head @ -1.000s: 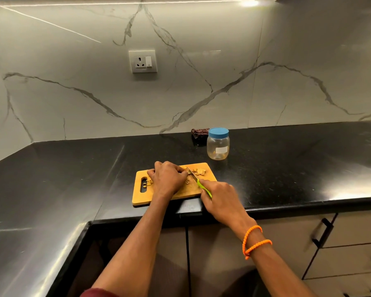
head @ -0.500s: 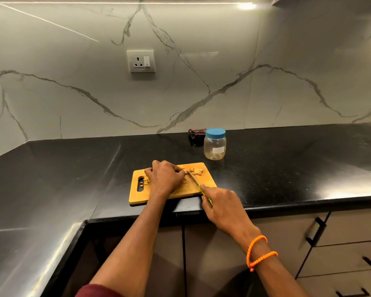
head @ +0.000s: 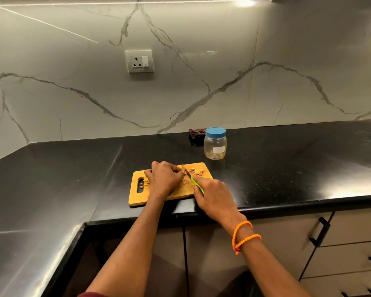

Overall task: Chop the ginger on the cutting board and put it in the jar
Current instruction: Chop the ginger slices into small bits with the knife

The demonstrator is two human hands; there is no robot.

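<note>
1. Head view, centre of frame: left hand [head: 164, 179] is pressing down on the cutting board [head: 137, 198], fingers curled over a ginger piece that is mostly hidden under them; its grip is holding that piece.
2. Right hand [head: 212, 196] is gripping the green handle of the knife [head: 192, 179], grip closed round it, blade tip sitting just beside the left fingertips.
3. Chopped ginger [head: 196, 171] is lying at the board's upper right; more bits are lying near the handle slot at the board's left.
4. Jar [head: 215, 144] is standing on the black worktop [head: 287, 163] above and right of the board, blue lid on, apart from the board.
5. Judgement: chopping is under way, nothing is going into the jar yet.
6. Risks: blade is working right against the left fingers, so a slip could be nicking them; board is lying near the worktop's front edge and could be sliding; the lid is needing removal before filling.
</note>
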